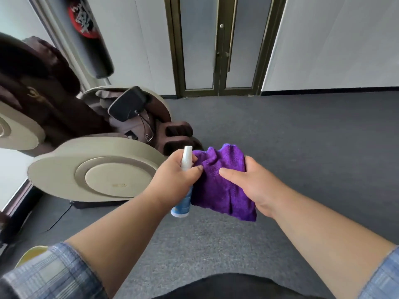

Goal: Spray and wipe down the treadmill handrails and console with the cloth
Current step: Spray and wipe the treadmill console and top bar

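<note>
Fingers (199, 168) of the left hand (174, 175) are wrapped round the neck of a small spray bottle (183, 203), the thumb tip reaching across to touch the purple cloth (218, 186); the white nozzle stands up above the fist and the blue-labelled body hangs out below it. The right hand (252, 186) is clenched on the cloth, thumb (228, 174) laid flat on top and the other fingers hidden behind the fold, so the cloth is bunched and drapes down below the palm. Bottle and cloth are held up in front of the body, just beside each other, above the grey carpet (302, 137). No treadmill, handrail or console shows in the head view; what stands to the left is a beige and brown massage chair (97, 169), with a punch bag (86, 31) behind it and a double door (220, 46) ahead, so by my reckoning the wiping has not begun. The cloth looks thick, soft and light: it will fold round a rail easily and is best kept gathered in the palm so no corner trails. The bottle seems small, light and smooth plastic, likely slippery if wet, and is best gripped at the neck with one finger free for the pump.
</note>
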`<state>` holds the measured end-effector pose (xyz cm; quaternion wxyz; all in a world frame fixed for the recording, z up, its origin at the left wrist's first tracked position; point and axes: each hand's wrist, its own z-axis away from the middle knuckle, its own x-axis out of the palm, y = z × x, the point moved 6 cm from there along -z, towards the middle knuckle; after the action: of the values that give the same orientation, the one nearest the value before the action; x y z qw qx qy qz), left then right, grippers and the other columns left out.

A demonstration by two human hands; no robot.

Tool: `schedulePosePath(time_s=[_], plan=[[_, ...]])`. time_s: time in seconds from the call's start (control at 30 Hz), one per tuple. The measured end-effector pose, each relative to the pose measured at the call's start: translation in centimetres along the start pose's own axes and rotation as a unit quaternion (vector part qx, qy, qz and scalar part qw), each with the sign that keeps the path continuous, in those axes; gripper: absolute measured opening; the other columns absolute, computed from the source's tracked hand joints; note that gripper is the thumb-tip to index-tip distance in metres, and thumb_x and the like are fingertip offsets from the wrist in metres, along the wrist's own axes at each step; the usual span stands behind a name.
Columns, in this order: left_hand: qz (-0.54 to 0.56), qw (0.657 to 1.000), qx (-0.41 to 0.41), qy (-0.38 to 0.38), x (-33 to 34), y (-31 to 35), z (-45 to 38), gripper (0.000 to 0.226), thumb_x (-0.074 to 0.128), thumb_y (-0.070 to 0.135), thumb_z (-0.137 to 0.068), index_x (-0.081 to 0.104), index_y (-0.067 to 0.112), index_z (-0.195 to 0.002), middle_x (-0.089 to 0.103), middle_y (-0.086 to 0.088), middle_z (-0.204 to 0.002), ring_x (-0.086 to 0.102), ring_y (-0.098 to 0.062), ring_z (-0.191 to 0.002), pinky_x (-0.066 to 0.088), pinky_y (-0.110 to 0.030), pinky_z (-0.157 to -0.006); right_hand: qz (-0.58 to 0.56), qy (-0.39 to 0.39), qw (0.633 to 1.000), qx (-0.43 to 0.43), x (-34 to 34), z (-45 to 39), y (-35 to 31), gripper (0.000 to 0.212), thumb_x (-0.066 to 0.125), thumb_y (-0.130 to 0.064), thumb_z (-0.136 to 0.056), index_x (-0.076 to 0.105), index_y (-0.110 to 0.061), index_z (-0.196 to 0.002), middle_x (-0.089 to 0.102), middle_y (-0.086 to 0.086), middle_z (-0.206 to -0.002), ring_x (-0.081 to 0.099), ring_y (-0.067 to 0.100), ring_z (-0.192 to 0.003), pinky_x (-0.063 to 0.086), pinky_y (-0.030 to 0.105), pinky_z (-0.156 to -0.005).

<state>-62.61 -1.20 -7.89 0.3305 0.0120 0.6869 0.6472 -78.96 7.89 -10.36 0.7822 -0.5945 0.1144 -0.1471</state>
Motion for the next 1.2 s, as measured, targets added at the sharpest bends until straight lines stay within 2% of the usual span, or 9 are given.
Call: schedulePosePath(time_s=[0.17, 0.27, 0.4, 0.47, 0.53, 0.73, 0.9, 1.1, 1.2], plan=[[-0.011, 0.994, -0.064, 0.088, -7.7, -8.0, -1.8, 0.019, 0.071, 0.037, -0.077, 0.054, 0.035, -0.084, 0.061, 0.014, -0.079, 0.057, -0.006, -0.074, 0.045, -0.027, -0.072, -0.013, -0.133, 0.99, 0.042, 10.7, -7.2, 2.5, 0.035, 0.066, -0.007, -0.094, 0.062, -0.018, -0.127, 0.074, 0.01, -0.113, 0.071, 0.026, -0.106, 0.054, 0.045, -0.097], [0.014, 0.98, -0.116, 0.162, -13.7, -10.3, -0.7, 0.019, 0.073, 0.031, -0.081, 0.056, 0.036, -0.086, 0.063, 0.019, -0.076, 0.058, 0.002, -0.071, 0.044, -0.026, -0.072, 0.006, -0.202, 0.978, 0.045, 17.1, -10.0, 0.5, 0.042, 0.072, -0.009, -0.09, 0.059, -0.022, -0.128, 0.075, 0.004, -0.112, 0.072, 0.023, -0.104, 0.055, 0.045, -0.096], [0.03, 0.945, -0.142, 0.292, -20.8, -13.1, 0.7, 0.017, 0.072, 0.03, -0.083, 0.056, 0.034, -0.089, 0.064, 0.013, -0.08, 0.06, -0.004, -0.077, 0.045, -0.027, -0.072, 0.03, -0.297, 0.954, 0.009, 26.7, -13.3, -2.0, 0.035, 0.072, -0.01, -0.089, 0.064, -0.023, -0.12, 0.075, 0.005, -0.11, 0.072, 0.024, -0.103, 0.054, 0.047, -0.096], [0.046, 0.927, -0.152, 0.339, -23.9, -14.1, 1.4, 0.018, 0.072, 0.035, -0.079, 0.056, 0.037, -0.089, 0.064, 0.012, -0.081, 0.061, -0.008, -0.079, 0.05, -0.033, -0.076, 0.03, -0.338, 0.941, 0.006, 31.1, -14.3, -2.4, 0.035, 0.072, -0.01, -0.089, 0.064, -0.021, -0.121, 0.075, 0.007, -0.112, 0.071, 0.026, -0.105, 0.054, 0.047, -0.097], [0.063, 0.911, -0.155, 0.377, -26.7, -15.1, 1.8, 0.02, 0.069, 0.042, -0.072, 0.057, 0.04, -0.088, 0.065, 0.011, -0.081, 0.062, -0.013, -0.079, 0.054, -0.041, -0.081, 0.028, -0.375, 0.927, 0.005, 34.9, -15.4, -2.8, 0.038, 0.071, -0.01, -0.09, 0.062, -0.018, -0.126, 0.074, 0.007, -0.113, 0.071, 0.025, -0.106, 0.054, 0.045, -0.096], [0.093, 0.861, -0.172, 0.469, -33.7, -19.0, 1.7, 0.022, 0.071, 0.042, -0.071, 0.057, 0.038, -0.088, 0.063, 0.009, -0.076, 0.057, -0.012, -0.072, 0.052, -0.043, -0.078, 0.052, -0.47, 0.881, 0.016, 45.8, -19.6, -3.7, 0.035, 0.07, -0.01, -0.09, 0.061, -0.013, -0.124, 0.075, 0.009, -0.109, 0.073, 0.025, -0.1, 0.058, 0.038, -0.084], [0.119, 0.812, -0.193, 0.538, -39.4, -22.1, 1.6, 0.02, 0.07, 0.035, -0.073, 0.058, 0.033, -0.09, 0.063, 0.005, -0.078, 0.057, -0.012, -0.072, 0.053, -0.043, -0.078, 0.091, -0.583, 0.807, 0.005, 55.9, -21.8, -4.1, 0.043, 0.076, -0.015, -0.086, 0.059, -0.017, -0.126, 0.073, 0.01, -0.114, 0.07, 0.027, -0.107, 0.055, 0.044, -0.093], [0.115, 0.728, -0.198, 0.646, -46.4, -21.6, 4.9, 0.019, 0.072, 0.02, -0.083, 0.056, 0.029, -0.089, 0.062, 0.005, -0.08, 0.057, -0.008, -0.072, 0.049, -0.031, -0.073, 0.095, -0.7, 0.707, 0.027, 67.5, -20.1, -7.0, 0.035, 0.07, -0.01, -0.09, 0.06, -0.018, -0.122, 0.075, 0.008, -0.11, 0.073, 0.023, -0.099, 0.059, 0.034, -0.079], [0.076, 0.682, -0.224, 0.692, -48.2, -21.2, 8.3, 0.019, 0.07, 0.032, -0.076, 0.056, 0.033, -0.089, 0.064, 0.003, -0.084, 0.06, -0.01, -0.077, 0.052, -0.038, -0.08, 0.107, -0.75, 0.652, 0.028, 71.8, -16.9, -7.4, 0.035, 0.071, -0.015, -0.091, 0.06, -0.017, -0.124, 0.074, 0.01, -0.111, 0.072, 0.028, -0.101, 0.059, 0.044, -0.083]])
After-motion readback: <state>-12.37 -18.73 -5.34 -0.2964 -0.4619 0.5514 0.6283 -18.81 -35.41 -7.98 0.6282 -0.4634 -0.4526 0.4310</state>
